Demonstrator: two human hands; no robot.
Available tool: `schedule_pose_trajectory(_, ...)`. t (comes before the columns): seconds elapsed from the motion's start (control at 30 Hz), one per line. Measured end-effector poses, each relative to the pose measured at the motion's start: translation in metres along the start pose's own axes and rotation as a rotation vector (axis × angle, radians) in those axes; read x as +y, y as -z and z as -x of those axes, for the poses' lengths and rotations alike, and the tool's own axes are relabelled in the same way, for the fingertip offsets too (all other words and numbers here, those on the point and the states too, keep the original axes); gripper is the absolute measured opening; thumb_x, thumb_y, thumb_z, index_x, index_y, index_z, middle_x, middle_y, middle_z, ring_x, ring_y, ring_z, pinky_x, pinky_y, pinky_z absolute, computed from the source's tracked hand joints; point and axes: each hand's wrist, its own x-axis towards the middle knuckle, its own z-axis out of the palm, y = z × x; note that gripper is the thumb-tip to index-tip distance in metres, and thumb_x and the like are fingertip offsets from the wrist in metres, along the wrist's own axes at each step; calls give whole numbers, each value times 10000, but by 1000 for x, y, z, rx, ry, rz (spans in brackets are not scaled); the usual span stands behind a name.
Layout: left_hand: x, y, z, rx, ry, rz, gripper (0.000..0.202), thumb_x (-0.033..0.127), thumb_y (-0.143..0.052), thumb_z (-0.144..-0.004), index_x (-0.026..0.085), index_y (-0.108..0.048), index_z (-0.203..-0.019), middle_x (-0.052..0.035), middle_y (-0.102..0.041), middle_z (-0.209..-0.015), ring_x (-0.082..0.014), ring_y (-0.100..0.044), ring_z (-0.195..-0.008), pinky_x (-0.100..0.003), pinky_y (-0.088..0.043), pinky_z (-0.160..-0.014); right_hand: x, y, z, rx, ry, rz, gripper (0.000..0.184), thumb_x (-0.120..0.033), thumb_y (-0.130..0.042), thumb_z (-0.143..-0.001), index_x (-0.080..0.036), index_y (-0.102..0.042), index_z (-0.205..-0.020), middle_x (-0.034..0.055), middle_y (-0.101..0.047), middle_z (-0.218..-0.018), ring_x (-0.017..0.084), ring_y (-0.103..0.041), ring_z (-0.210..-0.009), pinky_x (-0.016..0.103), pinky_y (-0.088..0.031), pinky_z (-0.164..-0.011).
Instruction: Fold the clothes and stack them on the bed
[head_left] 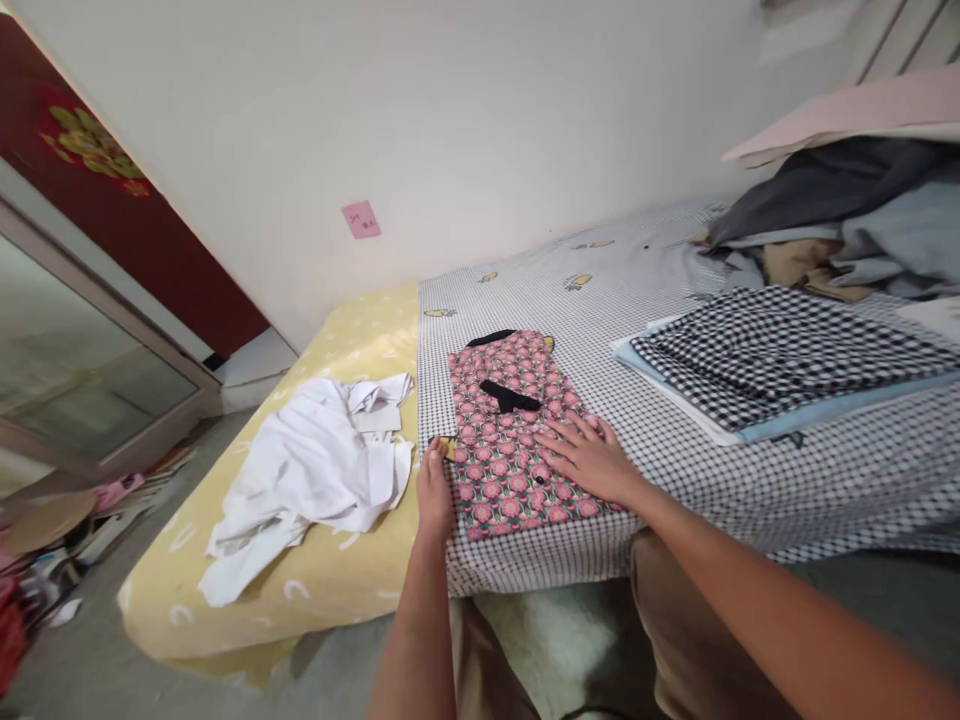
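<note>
A folded pink floral garment (510, 430) with black trim lies on the checked bedsheet (675, 460) near the bed's front edge. My right hand (589, 455) rests flat on its right side, fingers spread and open. My left hand (434, 485) sits at the garment's left edge with the fingers held together and pointing away; I cannot make out anything in it.
A crumpled white garment (307, 470) lies on the yellow sheet (337, 590) to the left. A folded black-and-white checked cloth (772, 360) on pale blue fabric sits to the right, with a heap of clothes (840, 210) behind. A pink note (361, 219) is stuck to the wall. Clutter covers the floor at left.
</note>
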Motion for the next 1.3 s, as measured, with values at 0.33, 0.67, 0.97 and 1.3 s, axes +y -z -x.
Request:
schedule_pose_trajectory(0.33,73,7,-7,221,-129,-159,406,207,-382,-995,205,-683,-1267,-163,-503,-1533,-305,-441,-1449,-630,-238,-1237,-5,7,-1,-10,-1,-12,472,-546,-361,-1042,-498,-458,-1502,-56,-418,-1625,353,-267,-1525,677,-208,-1182)
schedule_pose_trajectory(0.67,84,-87,-9,-113,-516,-563,498,438,-367,-1039,375,-418,-1530,-64,-375,-1644,-298,-332,-1527,-719,-211,-1205,-9,14,-1,-23,-17,-204,468,-490,-533,-970,-396,-592,-1425,-5,-434,-1618,371,-260,-1527,698,-101,-1205)
schedule_pose_trajectory(0.97,48,-108,-14,-54,-502,-588,510,415,-367,-1032,414,-350,-1541,-17,-354,-1644,-295,-351,-1518,-707,-225,-1209,69,34,-68,153,-629,-525,464,-315,-327,-992,-227,-708,-1242,89,-690,-1283,222,-643,-1164,340,-505,-965)
schedule_pose_trajectory(1.3,59,-105,-8,7,-484,-648,491,371,-380,-1025,418,-404,-1513,4,-417,-1612,-284,-421,-1479,-674,-299,-1195,60,29,-147,40,-672,-328,509,-624,-417,-960,-264,-766,-1047,121,-665,-1179,298,-614,-1107,448,-414,-947)
